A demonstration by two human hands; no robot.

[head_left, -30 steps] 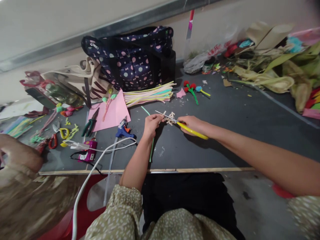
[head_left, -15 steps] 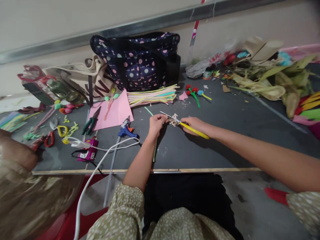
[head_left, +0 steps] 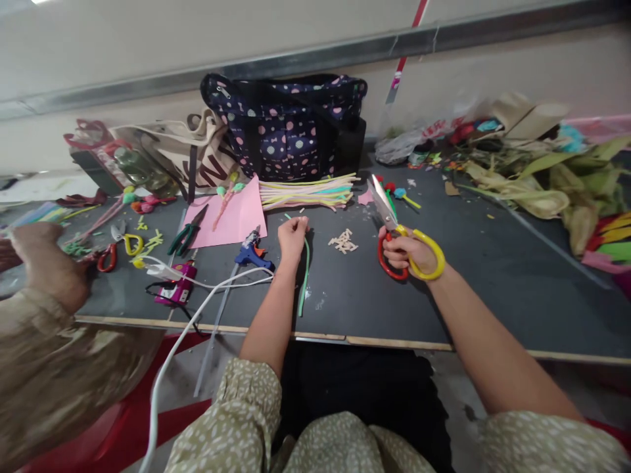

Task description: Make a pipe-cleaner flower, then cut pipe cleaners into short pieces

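- Gripping scissors (head_left: pixel 397 226), right hand (head_left: pixel 409 251) clamped through the handles, blades raised.
- Left hand (head_left: pixel 292 235) pinched shut on green strip (head_left: pixel 304 276).
- Cut scraps (head_left: pixel 344 241) lie between the hands.

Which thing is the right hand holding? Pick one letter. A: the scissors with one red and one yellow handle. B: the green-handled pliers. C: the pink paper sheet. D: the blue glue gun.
A: the right hand grips the scissors by the red and yellow handles, blades pointing up and away, while the left hand pinches a green strip.
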